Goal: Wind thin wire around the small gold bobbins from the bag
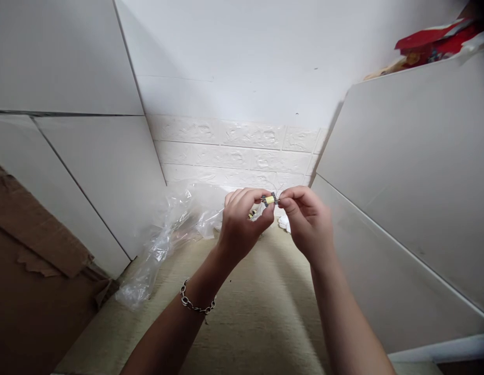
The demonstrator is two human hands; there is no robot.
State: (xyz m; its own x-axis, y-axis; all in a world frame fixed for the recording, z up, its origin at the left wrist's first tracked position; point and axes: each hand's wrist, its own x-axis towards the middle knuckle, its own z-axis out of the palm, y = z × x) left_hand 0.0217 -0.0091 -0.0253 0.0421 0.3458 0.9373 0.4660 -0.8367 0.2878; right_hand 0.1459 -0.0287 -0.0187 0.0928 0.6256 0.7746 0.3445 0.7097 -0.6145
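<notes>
A small transformer bobbin (269, 200), yellow in the middle with black ends and metal pins, is held up in the centre of the head view. My left hand (245, 216) pinches it between thumb and index finger from the left. The thumb and index finger of my right hand (309, 219) are closed at its right end, on the pins or a thin wire there; I cannot tell which. Fine wires show faintly around it. Behind my left hand, more yellow-and-black parts (252, 213) are partly hidden.
Clear plastic bags (167, 234) lie on the pale surface (242, 312) to the left. A bit of white material (284, 223) is behind my right hand. Cardboard (39, 271) stands at left, white panels (406, 156) at right, a brick-patterned wall (234, 151) behind.
</notes>
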